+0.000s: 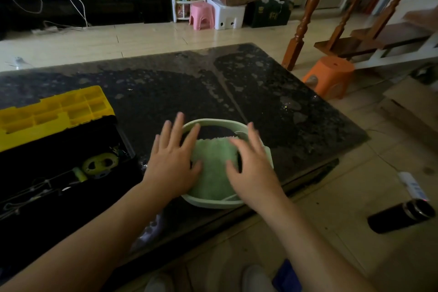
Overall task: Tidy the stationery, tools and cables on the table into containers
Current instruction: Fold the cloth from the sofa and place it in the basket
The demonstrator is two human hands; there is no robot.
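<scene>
- Basin (214,122), pale green and round, sat at the lower centre of the frame, on the dark speckled table (260,90) close to its near edge.
- A fluffy green cloth (213,168) lay across the basin and covered most of its opening; only a dark gap showed at the far side.
- The left hand (173,161) rested flat on the cloth's left edge, fingers straight and spread, gripping nothing.
- The right hand (251,163) lay on the cloth's right edge, fingers likewise spread and loose, its far side over the basin's rim.
- A black toolbox (71,142) stood open at the left of the frame, just beside the basin, with its yellow lid (54,114) tipped back.
- A yellow-green tape roll (100,163) lay inside it among dim tools I could not make out.
- An orange stool (329,76) stood off the table's right end, and a dark flask (400,216) lay on the floor at lower right.
</scene>
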